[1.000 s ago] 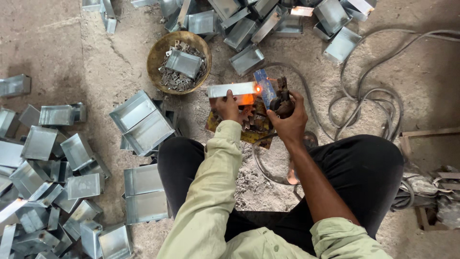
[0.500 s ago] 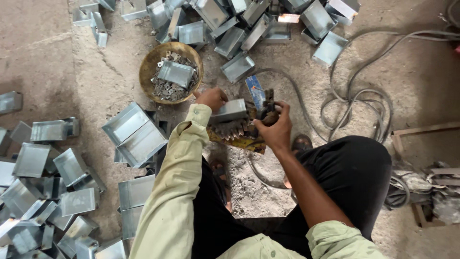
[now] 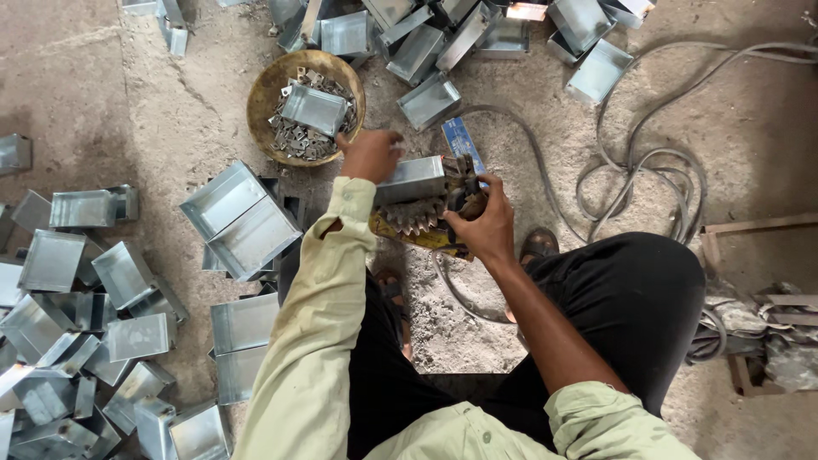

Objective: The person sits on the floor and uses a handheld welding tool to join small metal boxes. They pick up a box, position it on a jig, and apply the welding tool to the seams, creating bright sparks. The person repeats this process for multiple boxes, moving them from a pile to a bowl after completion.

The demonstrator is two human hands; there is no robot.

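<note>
I look straight down at a dusty concrete floor where I sit with my knees apart, in a pale green shirt and black trousers.

At the far left, a heap of open sheet-metal boxes (image 3: 77, 341) lies scattered, grey and shiny, some upright and some tipped on edge. Nearer my left knee, 2 larger trays (image 3: 243, 220) lean together.

Above them stands a round, rusty pan (image 3: 264, 89) holding small metal clips, with 1 little box (image 3: 313, 109) resting on top of them.

My left hand (image 3: 371, 153) is just beside the pan. Its fingers curl down over the far end of a sheet-metal box (image 3: 413, 179), pressing it against a yellowish toothed block (image 3: 417, 223) on the ground. I judge the box to be light, stiff and smooth, with thin cut edges that could nick skin, so the flat wall or folded rim is the safer place to hold it. Squeezed too hard in the middle, it would likely dent.

Immediately right, my right hand (image 3: 486, 226) is closed tightly around a dark welding holder (image 3: 464, 183), whose tip touches the box's near end. A blue packet (image 3: 462, 140) lies just behind it.

Along the top, more boxes (image 3: 503, 34) are piled together. To the right, grey cables (image 3: 648, 170) loop across the floor, and a wooden frame (image 3: 754, 228) with bundled rags sits at the far edge.
</note>
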